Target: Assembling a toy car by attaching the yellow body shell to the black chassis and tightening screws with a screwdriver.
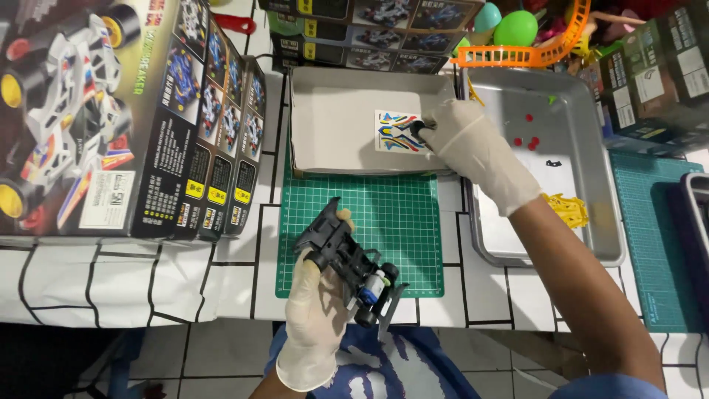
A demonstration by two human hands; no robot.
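My left hand (pixel 316 310), in a white glove, grips a black toy car chassis (pixel 353 266) with wheels and a small motor, held over the near edge of a green cutting mat (pixel 402 222). My right hand (pixel 473 148), also gloved, reaches into a shallow grey cardboard box lid (pixel 332 118). Its fingertips pinch at the right edge of a colourful sticker sheet (pixel 395 131) lying in the lid; I cannot tell whether the sheet is lifted.
A metal tray (pixel 591 155) on the right holds small red parts (pixel 526 139), a black piece and a yellow part frame (pixel 567 208). Model car boxes (pixel 111 118) stand at the left and back. An orange basket (pixel 532 52) with green eggs sits behind the tray.
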